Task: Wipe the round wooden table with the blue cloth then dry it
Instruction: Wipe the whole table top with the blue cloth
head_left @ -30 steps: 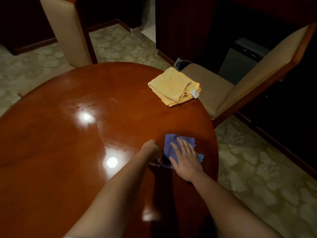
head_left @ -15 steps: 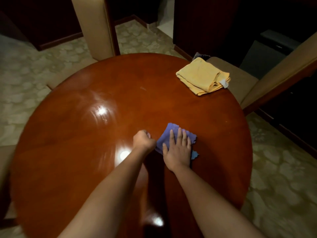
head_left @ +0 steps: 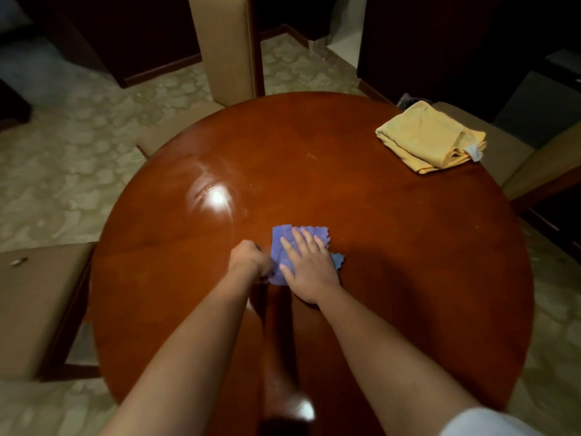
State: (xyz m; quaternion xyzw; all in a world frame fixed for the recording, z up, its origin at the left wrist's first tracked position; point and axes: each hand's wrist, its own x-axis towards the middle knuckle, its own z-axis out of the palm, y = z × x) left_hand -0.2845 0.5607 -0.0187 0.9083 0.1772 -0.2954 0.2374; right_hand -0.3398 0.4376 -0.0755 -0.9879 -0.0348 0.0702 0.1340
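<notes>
Your left hand (head_left: 250, 258) is curled into a fist at the left edge of the blue cloth (head_left: 284, 243), gripping that side where the fabric bunches under it. Just to its right, your right hand (head_left: 309, 265) lies flat on the cloth with fingers straight and slightly spread, pressing it to the table (head_left: 393, 262). You have the cloth near the middle of the table, a little toward your edge, its scalloped far and right borders showing past your fingers. A bright glare spot (head_left: 217, 196) shines on the wood left of centre. At the far right edge a folded yellow cloth (head_left: 430, 138) sits well apart from your hands, one corner overhanging the rim beside a chair (head_left: 503, 152)
</notes>
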